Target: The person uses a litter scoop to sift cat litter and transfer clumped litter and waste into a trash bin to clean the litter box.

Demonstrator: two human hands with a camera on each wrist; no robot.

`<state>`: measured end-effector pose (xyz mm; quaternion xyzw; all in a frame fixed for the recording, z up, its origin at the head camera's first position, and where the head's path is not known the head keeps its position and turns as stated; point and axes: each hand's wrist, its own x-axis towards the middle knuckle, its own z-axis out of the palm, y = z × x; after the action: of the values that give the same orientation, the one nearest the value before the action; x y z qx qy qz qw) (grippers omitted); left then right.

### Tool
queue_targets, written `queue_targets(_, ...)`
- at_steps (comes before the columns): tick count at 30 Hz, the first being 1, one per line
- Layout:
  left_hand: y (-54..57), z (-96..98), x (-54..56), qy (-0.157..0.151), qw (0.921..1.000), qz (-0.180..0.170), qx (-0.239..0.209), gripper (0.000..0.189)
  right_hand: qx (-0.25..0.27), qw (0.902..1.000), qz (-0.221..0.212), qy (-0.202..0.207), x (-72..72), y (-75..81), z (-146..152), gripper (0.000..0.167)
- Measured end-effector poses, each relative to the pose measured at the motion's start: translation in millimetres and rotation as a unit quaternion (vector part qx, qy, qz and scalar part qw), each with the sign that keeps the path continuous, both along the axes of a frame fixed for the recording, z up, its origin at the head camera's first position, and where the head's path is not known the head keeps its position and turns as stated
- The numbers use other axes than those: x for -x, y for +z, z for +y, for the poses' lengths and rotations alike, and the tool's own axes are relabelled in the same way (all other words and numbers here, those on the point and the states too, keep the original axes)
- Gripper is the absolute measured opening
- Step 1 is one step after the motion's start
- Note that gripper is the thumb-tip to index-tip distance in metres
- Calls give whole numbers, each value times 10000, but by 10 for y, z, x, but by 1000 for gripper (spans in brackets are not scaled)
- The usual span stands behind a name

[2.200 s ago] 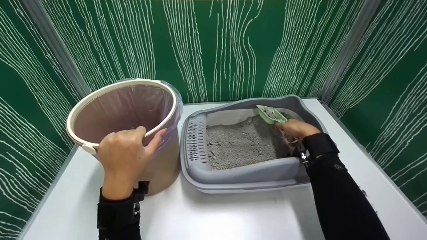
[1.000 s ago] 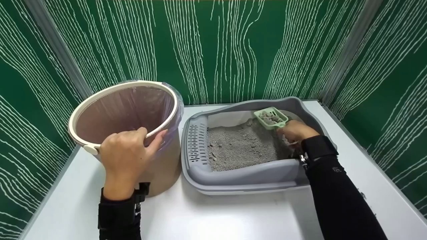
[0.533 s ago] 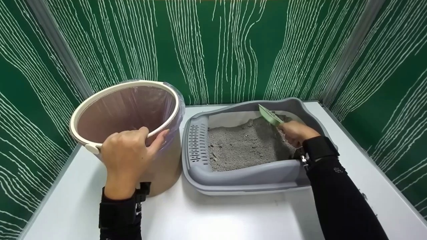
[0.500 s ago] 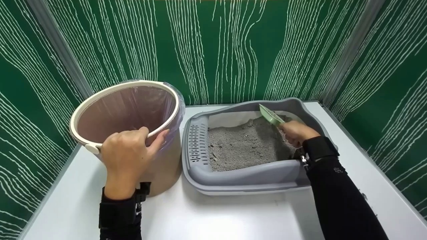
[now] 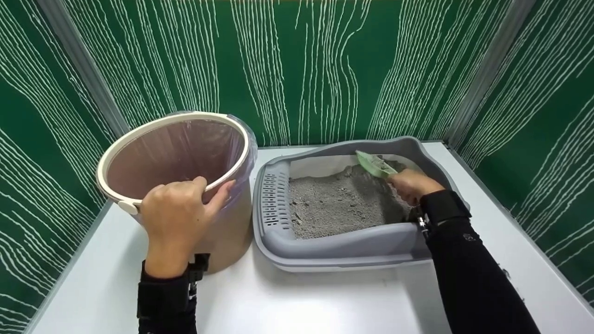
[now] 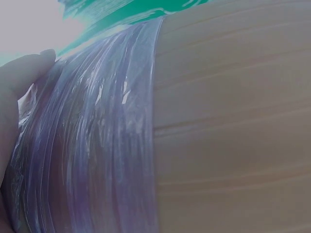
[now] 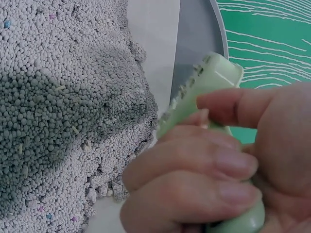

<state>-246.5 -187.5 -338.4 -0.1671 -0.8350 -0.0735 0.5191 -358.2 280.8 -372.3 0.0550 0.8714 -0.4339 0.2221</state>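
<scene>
My right hand (image 5: 412, 185) grips the handle of a light green litter scoop (image 5: 373, 165) above the far right part of a grey litter box (image 5: 325, 248). The scoop is tilted on its side, and some grey bits show in it. Grey cat litter (image 5: 332, 202) covers much of the box floor. In the right wrist view, curled fingers wrap the scoop's handle (image 7: 243, 221). On the left, my left hand (image 5: 174, 220) holds the near rim of a beige trash can (image 5: 227, 241), thumb outside. A clear purplish bag (image 6: 102, 126) lines the can and folds over its edge.
Can and litter box stand side by side on a white table (image 5: 306, 301). Green panels (image 5: 320, 69) with white wavy lines enclose the back and sides, joined by grey corner posts (image 5: 482, 69).
The right hand has rocked the scoop: it tilted up on its side, lay flatter a second ago, then tipped sideways again, its tip now slightly lower. The left hand stays on the can's rim.
</scene>
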Motion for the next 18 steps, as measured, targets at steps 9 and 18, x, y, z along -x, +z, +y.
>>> queue_targets(9, 5, 0, -10, 26, 10000, 10, 8, 62, -706, 9944, 546, 571, -3, -22, -8, 17)
queue_targets(18, 2, -11, -20, -41, 9998, -28, 192, 62, -703, 9948, 492, 540, 30, 29, -33, 37)
